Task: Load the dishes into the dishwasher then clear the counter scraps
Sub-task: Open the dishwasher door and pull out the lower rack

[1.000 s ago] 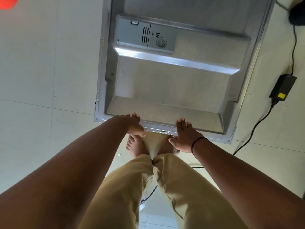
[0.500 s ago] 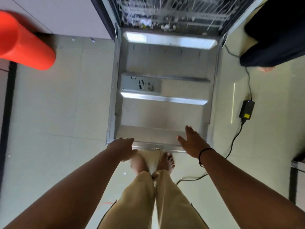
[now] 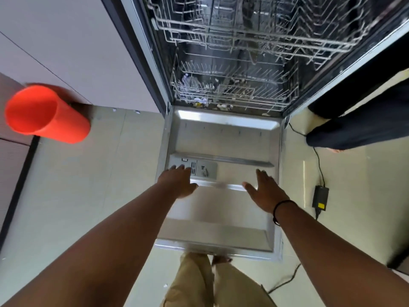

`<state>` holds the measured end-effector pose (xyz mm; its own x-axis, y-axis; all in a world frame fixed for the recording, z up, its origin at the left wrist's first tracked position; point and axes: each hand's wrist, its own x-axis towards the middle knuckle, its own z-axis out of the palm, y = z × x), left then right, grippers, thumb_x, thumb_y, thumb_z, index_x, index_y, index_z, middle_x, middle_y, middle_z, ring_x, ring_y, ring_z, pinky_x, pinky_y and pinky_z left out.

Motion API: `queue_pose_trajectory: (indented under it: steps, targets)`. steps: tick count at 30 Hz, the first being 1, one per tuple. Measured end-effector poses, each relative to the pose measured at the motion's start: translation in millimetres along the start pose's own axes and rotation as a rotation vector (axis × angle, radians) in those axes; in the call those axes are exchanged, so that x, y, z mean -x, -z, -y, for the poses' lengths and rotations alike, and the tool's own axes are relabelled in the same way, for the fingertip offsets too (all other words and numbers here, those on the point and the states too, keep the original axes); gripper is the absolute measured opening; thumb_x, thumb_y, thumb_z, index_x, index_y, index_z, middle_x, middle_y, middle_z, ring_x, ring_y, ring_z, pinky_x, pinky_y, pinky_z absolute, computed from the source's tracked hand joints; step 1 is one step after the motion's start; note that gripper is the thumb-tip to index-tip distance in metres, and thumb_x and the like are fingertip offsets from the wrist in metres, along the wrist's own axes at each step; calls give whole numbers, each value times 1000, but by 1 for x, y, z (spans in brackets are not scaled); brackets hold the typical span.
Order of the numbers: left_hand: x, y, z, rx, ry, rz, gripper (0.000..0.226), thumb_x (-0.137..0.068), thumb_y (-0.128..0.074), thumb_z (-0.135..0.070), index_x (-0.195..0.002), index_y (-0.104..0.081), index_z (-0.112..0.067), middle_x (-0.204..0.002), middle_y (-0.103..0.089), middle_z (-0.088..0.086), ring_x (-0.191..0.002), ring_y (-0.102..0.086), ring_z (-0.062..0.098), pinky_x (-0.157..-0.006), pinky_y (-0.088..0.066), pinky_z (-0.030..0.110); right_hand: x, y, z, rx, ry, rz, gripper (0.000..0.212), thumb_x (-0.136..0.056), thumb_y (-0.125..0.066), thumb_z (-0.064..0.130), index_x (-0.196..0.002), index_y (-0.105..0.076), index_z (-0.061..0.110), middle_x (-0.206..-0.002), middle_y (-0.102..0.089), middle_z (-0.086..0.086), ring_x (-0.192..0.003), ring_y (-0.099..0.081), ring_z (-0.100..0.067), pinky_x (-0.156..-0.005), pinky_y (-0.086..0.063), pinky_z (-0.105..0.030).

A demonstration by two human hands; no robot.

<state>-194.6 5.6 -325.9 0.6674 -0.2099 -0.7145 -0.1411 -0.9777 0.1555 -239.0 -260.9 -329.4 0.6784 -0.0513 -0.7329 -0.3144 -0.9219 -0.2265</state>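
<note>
Dishwasher door [image 3: 223, 140] folded down flat, steel inner face up, directly beneath both hands. Detergent dispenser [image 3: 200, 170] set into the door just beyond the left hand's fingertips. Left hand [image 3: 178, 181] palm-down over the door's left part, fingers straight and spread, grasping nothing. Right hand [image 3: 264, 189] likewise flat and released over the door's right part, a black band [image 3: 282, 206] round its wrist. Contact with the metal: cannot tell. Farther ahead of the hands, open dishwasher tub with lower rack [image 3: 232, 89] holding small pale scraps and upper rack [image 3: 254, 25] above it. Well to the left of the left hand, an orange cup [image 3: 44, 114], blurred. To the right of the right hand, black power adapter [image 3: 320, 197] with cable on the tiled floor [image 3: 88, 185]. Beyond that, dark-trousered legs [image 3: 363, 120] of another person.
</note>
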Motion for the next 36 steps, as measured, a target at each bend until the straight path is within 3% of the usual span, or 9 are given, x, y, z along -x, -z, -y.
queue_pose_trajectory:
  steps: [8, 12, 21, 27, 32, 36]
  targets:
    - [-101, 84, 1, 19, 6, -150, 75, -91, -53, -50, -150, -22, -15, -154, -28, 15, -138, -32, 37, -107, -37, 53, -107, 74, 22, 10, 69, -134, 78, -96, -38, 55, -153, -7, 11, -161, -10, -9, -147, -10, -30, -117, -19, -48]
    - [-135, 104, 2, -2, 57, -157, 83, -91, -52, -53, -153, -10, -18, -160, -7, 12, -145, -15, 37, -114, -26, 54, -143, 101, 18, 15, 80, -191, 83, -95, -39, 57, -153, -4, 10, -161, -7, -10, -147, -10, -31, -117, -18, -46]
    - [-205, 129, -23, -30, 92, -213, 86, -93, -46, -56, -153, -2, -14, -161, 5, 10, -147, 1, 36, -117, -12, 56, -215, 147, 8, 206, 65, -255, 88, -93, -39, 62, -153, 2, 12, -161, 2, -11, -147, -1, -32, -118, -13, -50]
    - [-240, 131, -39, -49, 40, -190, 86, -95, -46, -50, -153, 6, -14, -161, 12, 8, -147, 9, 31, -116, -6, 52, -244, 153, 8, 240, 67, -214, 89, -91, -36, 66, -153, -2, 13, -162, 3, -7, -148, 2, -31, -118, -8, -48]
    - [-254, 132, -34, -29, 68, -156, 93, -90, -54, -50, -152, 7, -17, -161, 6, 8, -147, 6, 32, -116, -7, 54, -249, 136, 1, 325, 2, -101, 93, -89, -37, 70, -153, 1, 14, -161, 12, -5, -147, 1, -32, -116, -10, -51]
    - [-258, 134, -24, -8, 92, -152, 95, -87, -58, -49, -153, 4, -19, -161, 1, 8, -147, 3, 34, -118, -9, 54, -251, 131, -3, 332, 63, -243, 99, -88, -52, 59, -153, 4, 11, -161, 2, -9, -147, -4, -32, -118, -11, -47]
